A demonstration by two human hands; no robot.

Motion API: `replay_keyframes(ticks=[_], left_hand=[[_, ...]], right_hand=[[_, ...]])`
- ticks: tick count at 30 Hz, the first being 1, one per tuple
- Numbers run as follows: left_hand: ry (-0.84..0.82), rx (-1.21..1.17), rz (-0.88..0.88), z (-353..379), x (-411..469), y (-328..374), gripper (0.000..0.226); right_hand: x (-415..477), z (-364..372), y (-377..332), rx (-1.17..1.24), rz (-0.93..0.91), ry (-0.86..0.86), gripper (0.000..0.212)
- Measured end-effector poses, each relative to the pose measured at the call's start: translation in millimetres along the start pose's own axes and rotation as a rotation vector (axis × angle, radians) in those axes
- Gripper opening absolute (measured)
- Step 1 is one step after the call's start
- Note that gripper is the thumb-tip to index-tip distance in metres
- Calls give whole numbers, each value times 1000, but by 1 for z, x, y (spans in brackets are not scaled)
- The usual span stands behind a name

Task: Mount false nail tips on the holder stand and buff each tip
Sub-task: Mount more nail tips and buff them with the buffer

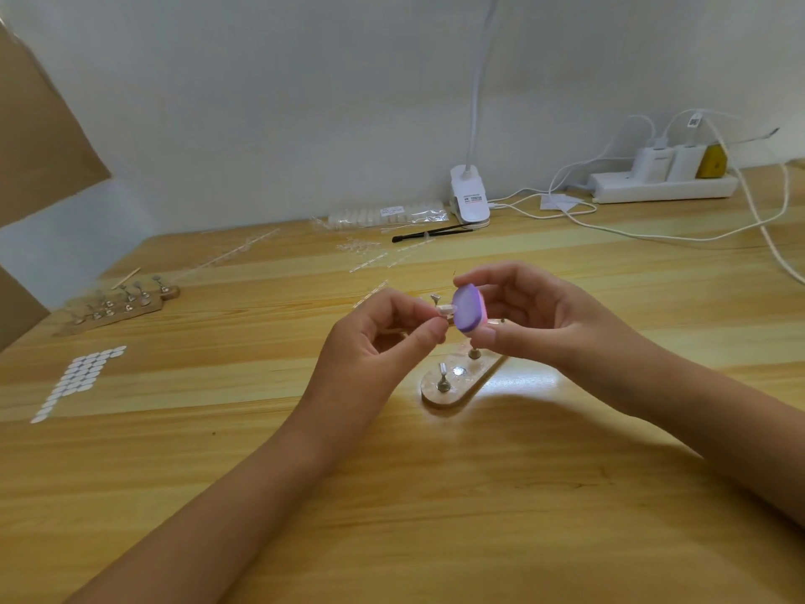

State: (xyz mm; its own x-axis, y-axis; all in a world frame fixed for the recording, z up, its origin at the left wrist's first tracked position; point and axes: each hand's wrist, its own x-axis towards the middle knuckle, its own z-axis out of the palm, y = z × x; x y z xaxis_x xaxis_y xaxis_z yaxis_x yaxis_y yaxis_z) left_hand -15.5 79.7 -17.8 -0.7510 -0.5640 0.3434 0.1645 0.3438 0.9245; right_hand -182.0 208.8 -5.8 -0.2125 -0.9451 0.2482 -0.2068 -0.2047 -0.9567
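My left hand (383,337) pinches a small metal holder peg with a clear nail tip (446,310) on its end, lifted above the table. My right hand (522,316) grips a purple buffer block (468,309) between thumb and fingers, its purple face touching the tip. Below my hands the wooden holder stand (457,388) lies on the table. One upright peg (443,379) stands at its near end and another peg (473,353) further back. Part of the stand is hidden behind my right hand.
At the far left lie more holder stands (122,305) carrying mounted tips, beside a wooden stick (126,277). A sheet of white adhesive dots (78,381) sits left. Tip packets (387,215), a black brush (431,233), a clip lamp (470,198), power strip (662,187) and cables occupy the back.
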Motion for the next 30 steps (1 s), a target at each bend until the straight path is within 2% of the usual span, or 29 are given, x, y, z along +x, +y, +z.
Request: replay_keyframes(ticks=[3,8,13,17,21,25,28,30], left_hand=[[9,-16,-19,1,1,0,4],[-3,13,-19,2,1,0,10],[-3,15,-11,3,1,0,11],[-15,26,-19,4,1,-2,14],[-20,-2,-10,4,1,0,6],[-26,9,-18,3,1,-2,10],[-33,-2,-16,4,0,-2,11],[-28,5,-16,4,0,-2,10]], right_hand=[[0,1,1,-31,3,-33,44],[1,3,2,-57,-25,45,44],[0,4,1,-114,-27,-18,41],[1,3,0,-119,-62,108,43],[-1,3,-3,-129,-72,5,42],[1,3,-1,-147,-77,72,44],[-1,1,-2,-174,-66,-5,43],[0,0,-1,-183,-72,24,43]])
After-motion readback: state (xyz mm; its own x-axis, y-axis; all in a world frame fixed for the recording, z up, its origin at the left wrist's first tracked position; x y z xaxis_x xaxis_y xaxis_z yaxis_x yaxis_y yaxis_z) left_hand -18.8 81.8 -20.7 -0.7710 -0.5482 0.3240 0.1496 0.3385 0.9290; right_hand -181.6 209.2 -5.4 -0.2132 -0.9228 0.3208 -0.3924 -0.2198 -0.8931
